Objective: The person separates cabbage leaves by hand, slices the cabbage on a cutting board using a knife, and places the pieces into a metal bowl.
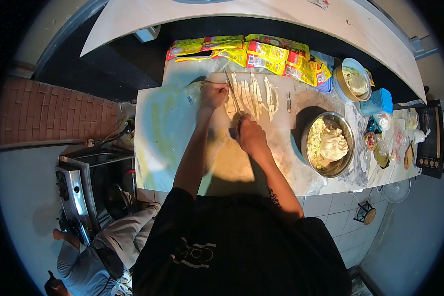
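My right hand (250,134) is closed round the handle of a knife (235,98). The blade points away from me across pale, flat dough strips (254,96) on a white cutting board (284,114). At the left edge of the dough, my left hand (215,94) has its fingers curled together beside the blade; what they pinch, if anything, is hidden. A few strips lie separated on the right of the board. To the right stands a steel bowl (349,148) holding a large lump of dough (333,145) and small pale pieces.
Yellow and red packets (266,58) line the back of the table. A bowl with pale food (338,81) and a blue container (378,102) stand back right. Clear plastic (192,93) lies by my left hand. Another person (91,261) is at lower left beside a stove (74,197).
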Available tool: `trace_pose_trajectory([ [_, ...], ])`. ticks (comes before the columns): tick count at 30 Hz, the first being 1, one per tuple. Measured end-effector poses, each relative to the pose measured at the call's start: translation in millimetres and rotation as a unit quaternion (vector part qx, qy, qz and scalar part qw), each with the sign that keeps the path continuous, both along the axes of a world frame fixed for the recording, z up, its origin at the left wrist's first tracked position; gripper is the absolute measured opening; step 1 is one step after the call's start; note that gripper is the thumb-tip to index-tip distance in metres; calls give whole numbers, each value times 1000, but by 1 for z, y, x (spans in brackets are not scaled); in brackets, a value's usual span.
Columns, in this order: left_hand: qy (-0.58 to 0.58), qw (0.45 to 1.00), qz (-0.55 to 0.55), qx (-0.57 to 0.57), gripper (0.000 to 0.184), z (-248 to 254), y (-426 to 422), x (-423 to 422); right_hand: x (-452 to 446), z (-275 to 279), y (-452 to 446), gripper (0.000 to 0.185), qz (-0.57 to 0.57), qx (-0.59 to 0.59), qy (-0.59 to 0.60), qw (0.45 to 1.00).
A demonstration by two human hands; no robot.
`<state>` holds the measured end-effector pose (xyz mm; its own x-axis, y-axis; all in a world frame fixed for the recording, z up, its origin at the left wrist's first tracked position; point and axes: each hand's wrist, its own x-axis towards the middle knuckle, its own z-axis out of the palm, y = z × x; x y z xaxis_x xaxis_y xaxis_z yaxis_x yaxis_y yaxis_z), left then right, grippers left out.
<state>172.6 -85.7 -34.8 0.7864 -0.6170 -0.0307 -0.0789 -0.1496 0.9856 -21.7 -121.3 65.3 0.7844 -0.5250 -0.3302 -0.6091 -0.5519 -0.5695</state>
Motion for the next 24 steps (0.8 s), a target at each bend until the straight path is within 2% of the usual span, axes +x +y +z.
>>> trace_pose_trajectory([
  [6,10,1000,-13,3,14,-1,0,1,8,8,-3,41,20,-16,60,998],
  [9,-56,998,-16,19,14,-3,2,0,7,13,-4,43,32,-32,77,996],
  [15,16,1000,3,-21,13,4,3,-7,13,9,-2,34,11,-20,75,997],
  [17,-171,983,-13,64,14,18,5,-7,11,9,-3,30,4,-5,58,998],
  [21,-96,995,-7,18,14,-1,4,-2,11,18,0,34,20,-41,92,995],
  [24,-88,993,-32,76,19,-6,5,-2,13,10,1,34,30,-41,96,994],
])
